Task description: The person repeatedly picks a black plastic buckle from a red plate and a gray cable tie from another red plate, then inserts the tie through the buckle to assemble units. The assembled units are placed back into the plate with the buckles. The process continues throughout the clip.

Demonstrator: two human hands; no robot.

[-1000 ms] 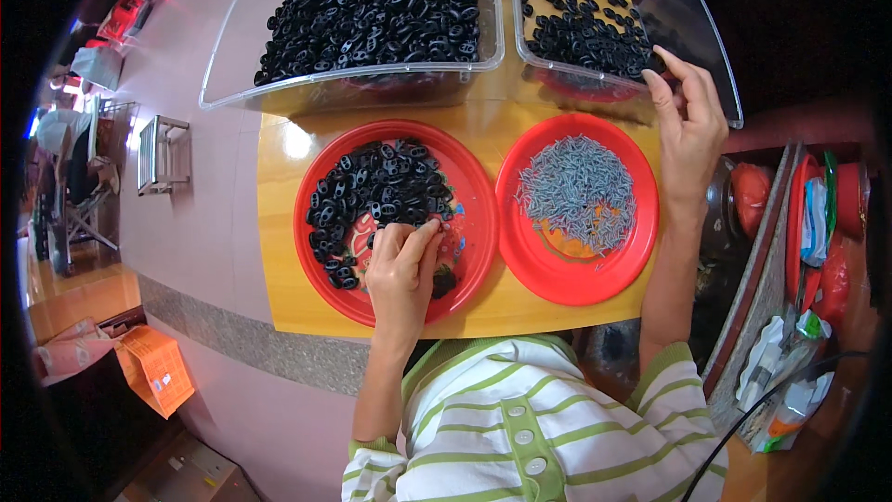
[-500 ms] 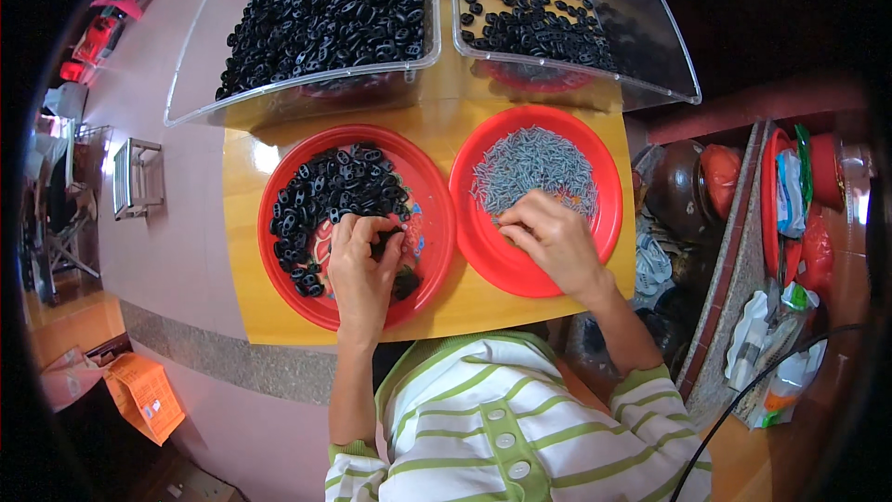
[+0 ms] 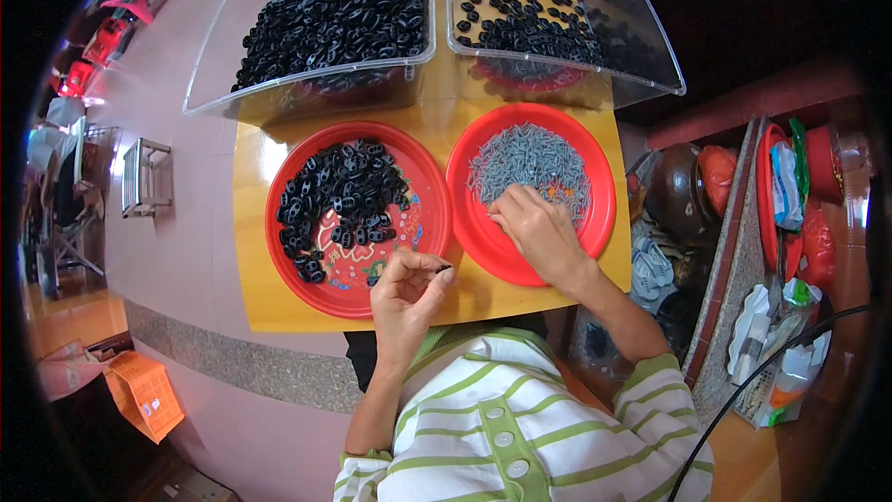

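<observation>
My left hand is just past the near right rim of the left red tray. Between its thumb and forefinger sits a small black plastic piece. A heap of oval, two-holed black plastic pieces covers the far left of that tray's patterned bottom. My right hand reaches over the right red tray, fingers bent and pinched at the near edge of a pile of grey screws. Whatever lies between those fingertips is hidden.
Beyond the trays stand two clear plastic bins, the left bin heaped with black pieces, the right bin holding fewer. All rest on a yellow table. A black cable crosses at right, near a ledge with bags. A metal stool stands left.
My left hand has moved right and toward me out of the left tray, with a black piece now showing in its fingertips. My right hand has shifted slightly left over the screws.
</observation>
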